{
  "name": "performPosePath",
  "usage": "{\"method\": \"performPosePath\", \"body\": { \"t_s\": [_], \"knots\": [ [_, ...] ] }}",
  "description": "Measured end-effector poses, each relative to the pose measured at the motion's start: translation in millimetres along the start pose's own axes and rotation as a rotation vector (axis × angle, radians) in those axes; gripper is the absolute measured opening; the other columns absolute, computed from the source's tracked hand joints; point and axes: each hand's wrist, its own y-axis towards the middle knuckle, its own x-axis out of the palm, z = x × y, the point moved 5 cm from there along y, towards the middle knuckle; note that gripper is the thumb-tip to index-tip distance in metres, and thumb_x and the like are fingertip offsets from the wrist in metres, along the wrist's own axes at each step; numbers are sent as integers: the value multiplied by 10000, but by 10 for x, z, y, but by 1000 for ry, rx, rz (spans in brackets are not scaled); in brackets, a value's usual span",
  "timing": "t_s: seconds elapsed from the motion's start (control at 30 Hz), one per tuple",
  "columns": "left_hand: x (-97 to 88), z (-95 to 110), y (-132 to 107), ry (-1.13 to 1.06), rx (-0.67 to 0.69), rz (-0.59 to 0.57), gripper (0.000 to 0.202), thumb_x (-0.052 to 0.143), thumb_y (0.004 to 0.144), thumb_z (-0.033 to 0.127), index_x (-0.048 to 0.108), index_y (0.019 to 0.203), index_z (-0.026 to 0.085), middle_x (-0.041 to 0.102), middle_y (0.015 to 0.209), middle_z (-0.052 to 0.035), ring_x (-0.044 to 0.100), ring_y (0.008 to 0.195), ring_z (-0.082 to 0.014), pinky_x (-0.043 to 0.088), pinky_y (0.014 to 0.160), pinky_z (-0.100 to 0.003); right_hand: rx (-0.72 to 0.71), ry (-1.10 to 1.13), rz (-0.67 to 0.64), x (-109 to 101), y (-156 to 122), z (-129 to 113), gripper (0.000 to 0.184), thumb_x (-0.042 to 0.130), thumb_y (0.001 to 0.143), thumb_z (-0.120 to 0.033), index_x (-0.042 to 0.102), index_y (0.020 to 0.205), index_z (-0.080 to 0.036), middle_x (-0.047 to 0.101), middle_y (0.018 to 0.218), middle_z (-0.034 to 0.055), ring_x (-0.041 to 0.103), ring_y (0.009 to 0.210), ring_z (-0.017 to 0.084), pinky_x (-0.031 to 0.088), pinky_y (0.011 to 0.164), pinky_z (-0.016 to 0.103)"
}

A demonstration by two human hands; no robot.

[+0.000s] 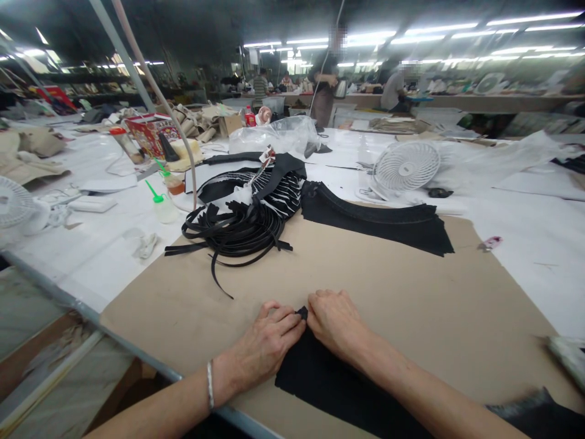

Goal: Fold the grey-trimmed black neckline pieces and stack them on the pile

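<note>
A black fabric piece [326,381] lies at the front of the tan board, its far end between my hands. My left hand [269,338], with a light bracelet at its wrist, has its fingers closed on that end from the left. From the right, my right hand [333,317] pinches the same end, fingers curled and close to the left fingertips. The exact fold under the fingers is hidden. Beyond them sits a coil of black strips [237,235], and a stack of black fabric pieces [375,216] lies to its right.
Tan board [201,323] covers the white table [109,238]. Two glue bottles with green tips [163,208] stand left of the coil. A white fan [406,167] is at the back right, another fan [16,204] at far left. More black fabric [543,414] lies front right. People are in the background.
</note>
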Motion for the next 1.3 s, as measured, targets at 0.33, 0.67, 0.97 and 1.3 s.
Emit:
{"method": "performPosePath", "body": {
  "t_s": [0.33, 0.67, 0.97, 1.3],
  "knots": [
    [-15, 1, 13, -7, 0, -27, 339, 442, 928, 96, 501, 1254, 167, 622, 1175, -55, 519, 1111, -191, 288, 1013, -376, -115, 202, -98, -164, 109, 273, 173, 484, 833, -151, 619, 727, -169, 664, 703, 29, 533, 611, 121, 293, 544, 232],
    [-14, 23, 11, 16, -13, -16, 354, 464, 907, 82, 500, 1249, 167, 624, 1114, -56, 528, 1084, -181, 320, 1008, -378, 10, 155, -31, -33, -69, 125, 164, 514, 842, -250, 641, 765, -177, 681, 747, 58, 602, 673, 175, 313, 571, 262],
    [-39, 34, 16, 11, -15, -25, 338, 446, 912, 80, 505, 1234, 162, 622, 1112, -59, 525, 1075, -185, 309, 1011, -373, 56, 113, -99, -36, -2, 47, 167, 511, 756, -145, 672, 713, -160, 687, 718, 107, 617, 659, 199, 320, 555, 271],
    [-33, 31, 9, 25, -4, -8, 341, 451, 916, 92, 508, 1245, 163, 631, 1130, -65, 531, 1097, -182, 314, 1010, -378, -30, 387, -130, -83, 111, 357, 157, 505, 794, -141, 647, 728, -139, 607, 651, -10, 503, 624, 111, 302, 545, 208]
  ]
}}
